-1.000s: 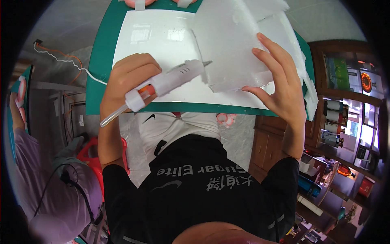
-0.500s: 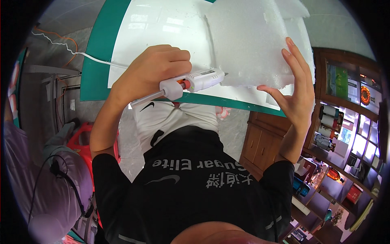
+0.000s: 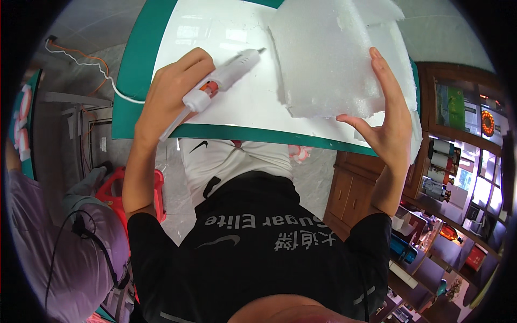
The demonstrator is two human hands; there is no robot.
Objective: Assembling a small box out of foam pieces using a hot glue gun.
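A white hot glue gun (image 3: 229, 75) is gripped in my left hand (image 3: 180, 86), its dark metal nozzle pointing up and right over the white board. A glue stick sticks out of its back end. The nozzle is apart from the foam. On the right lies a sheet of white packing foam (image 3: 323, 59), with a raised or folded right part and rough lower edge. My right hand (image 3: 390, 121) rests against that side, fingers stretched along the foam and thumb spread out by its lower edge. Whether the fingertips press on the foam is hard to tell.
A glossy white board (image 3: 215, 32) lies on a green-edged table (image 3: 129, 70). A white cord (image 3: 121, 96) runs off to the left. A red plastic stool (image 3: 110, 196) and another person (image 3: 81, 258) are at the lower left. Wooden shelves (image 3: 431, 231) stand at the right.
My left hand has drawn the glue gun left, away from the foam's lower edge, and tipped its nozzle upward. My right hand has stayed nearly in place beside the foam.
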